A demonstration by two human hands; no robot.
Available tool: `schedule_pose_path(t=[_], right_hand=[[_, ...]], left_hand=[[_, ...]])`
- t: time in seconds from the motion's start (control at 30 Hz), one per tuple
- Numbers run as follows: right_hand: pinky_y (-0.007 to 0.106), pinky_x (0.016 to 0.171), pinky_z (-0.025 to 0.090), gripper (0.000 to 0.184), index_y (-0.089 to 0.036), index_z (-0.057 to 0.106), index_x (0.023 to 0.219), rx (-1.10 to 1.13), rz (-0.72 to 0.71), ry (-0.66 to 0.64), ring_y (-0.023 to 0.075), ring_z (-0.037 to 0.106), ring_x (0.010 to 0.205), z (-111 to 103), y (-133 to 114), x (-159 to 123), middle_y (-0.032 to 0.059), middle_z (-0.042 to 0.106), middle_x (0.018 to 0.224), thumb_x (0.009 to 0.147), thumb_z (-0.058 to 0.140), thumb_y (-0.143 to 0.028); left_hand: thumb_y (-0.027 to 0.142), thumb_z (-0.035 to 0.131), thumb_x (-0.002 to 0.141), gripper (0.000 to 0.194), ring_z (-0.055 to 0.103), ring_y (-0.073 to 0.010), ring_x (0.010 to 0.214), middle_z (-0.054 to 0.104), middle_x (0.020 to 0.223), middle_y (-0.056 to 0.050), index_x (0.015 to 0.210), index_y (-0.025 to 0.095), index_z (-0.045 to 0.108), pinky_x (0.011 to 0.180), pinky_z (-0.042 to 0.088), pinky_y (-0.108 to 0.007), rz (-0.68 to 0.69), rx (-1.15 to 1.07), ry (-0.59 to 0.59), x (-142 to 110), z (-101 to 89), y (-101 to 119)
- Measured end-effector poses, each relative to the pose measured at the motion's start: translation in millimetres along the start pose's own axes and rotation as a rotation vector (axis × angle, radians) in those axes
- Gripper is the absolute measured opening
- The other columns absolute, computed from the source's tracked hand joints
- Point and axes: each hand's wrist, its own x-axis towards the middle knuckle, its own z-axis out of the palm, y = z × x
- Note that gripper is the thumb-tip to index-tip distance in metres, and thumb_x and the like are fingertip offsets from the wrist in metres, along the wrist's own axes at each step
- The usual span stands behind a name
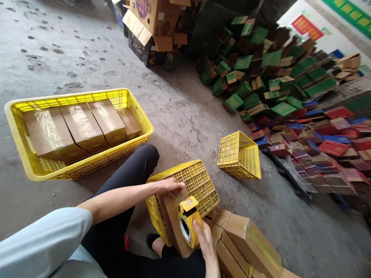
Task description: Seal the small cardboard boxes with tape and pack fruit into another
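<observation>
My right hand (pixel 205 236) is wrapped around a yellow tape dispenser (pixel 191 224) with a roll of tape in it. The dispenser is up against a brown cardboard box (pixel 173 224), which stands on edge between my legs. At the box's upper end, my left hand (pixel 171 187) grips its edge with the fingers together; the fingertips are partly hidden. Behind the box, a yellow plastic crate (pixel 199 177) lies upturned with its grid bottom showing. Several brown cardboard boxes (pixel 246 239) lie beside my right hand, some with tape along their seams.
On the left, a long yellow crate (pixel 31 172) holds several taped boxes (pixel 84 123). A smaller yellow crate (pixel 239 156) lies tipped over on the concrete floor (pixel 179 112). Green cartons (pixel 272 58) and red and blue cartons (pixel 333 146) are piled at right. Open cartons (pixel 156 23) stand at the back.
</observation>
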Motion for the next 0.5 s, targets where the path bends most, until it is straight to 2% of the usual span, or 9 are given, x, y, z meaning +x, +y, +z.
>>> schedule_pose_path(t=[0.07,0.13,0.3,0.5], right_hand=[[0.029,0.043,0.048,0.066,-0.018,0.069,0.084,0.004,-0.008,-0.001,0.0202,0.059,0.041,-1,2,1,0.0028,0.064,0.053,0.074,0.070,-0.083],[0.028,0.043,0.048,0.066,-0.018,0.069,0.087,-0.010,-0.014,-0.004,0.0198,0.059,0.042,-1,2,2,0.0029,0.065,0.054,0.075,0.069,-0.083],[0.029,0.043,0.046,0.067,-0.017,0.068,0.087,-0.042,-0.008,-0.024,0.0204,0.060,0.042,-1,-1,2,0.0028,0.065,0.053,0.076,0.068,-0.083],[0.028,0.044,0.046,0.066,-0.018,0.066,0.084,-0.060,0.005,-0.067,0.0192,0.059,0.042,0,-12,-1,0.0023,0.064,0.052,0.077,0.066,-0.083]], left_hand=[[0.048,0.080,0.080,0.032,0.069,-0.0212,0.077,0.075,0.084,-0.007,0.085,0.017,0.072,0.063,0.057,-0.026,-0.106,-0.067,-0.100,0,3.7,-3],[0.040,0.085,0.073,0.026,0.069,-0.0198,0.077,0.075,0.083,-0.005,0.083,0.018,0.073,0.064,0.057,-0.025,-0.150,-0.106,-0.159,0,6.9,-6],[0.022,0.083,0.067,0.012,0.065,-0.0136,0.067,0.071,0.070,0.000,0.074,0.016,0.075,0.060,0.052,-0.021,-0.092,-0.091,-0.169,-2,8.9,-6],[0.020,0.081,0.070,0.011,0.067,-0.0128,0.067,0.071,0.070,0.000,0.077,0.014,0.075,0.060,0.053,-0.020,-0.047,-0.060,-0.151,-3,9.2,-1]])
